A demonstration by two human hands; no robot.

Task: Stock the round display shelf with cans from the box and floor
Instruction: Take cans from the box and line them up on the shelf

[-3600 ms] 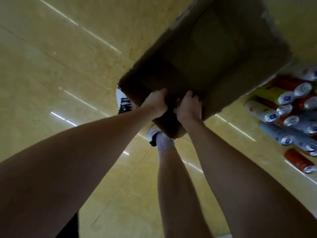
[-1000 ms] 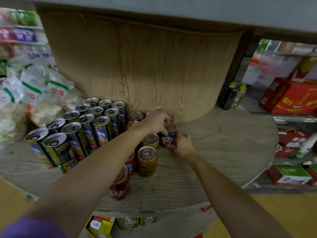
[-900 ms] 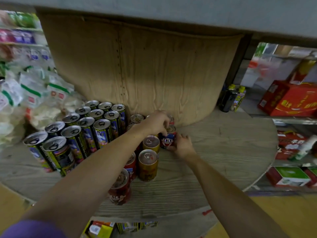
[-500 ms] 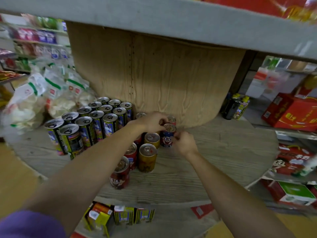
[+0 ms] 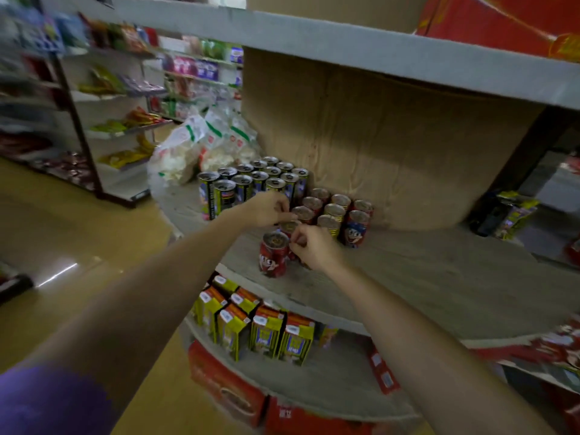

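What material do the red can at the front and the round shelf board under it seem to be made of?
Red can: probably metal with a glossy printed wrap; its top rim looks silvery and shines. Round shelf board: looks like wood or wood-look laminate, matte grey; grain lines run across it. The blur leaves this open.

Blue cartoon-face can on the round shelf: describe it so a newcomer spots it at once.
Find the round wooden shelf with its curved wooden core. Against the core's foot stands a cluster of short red and gold cans, right of the taller dark cans. The blue cartoon-face can stands at that cluster's front right corner, the only blue one, with a big-eyed face showing.
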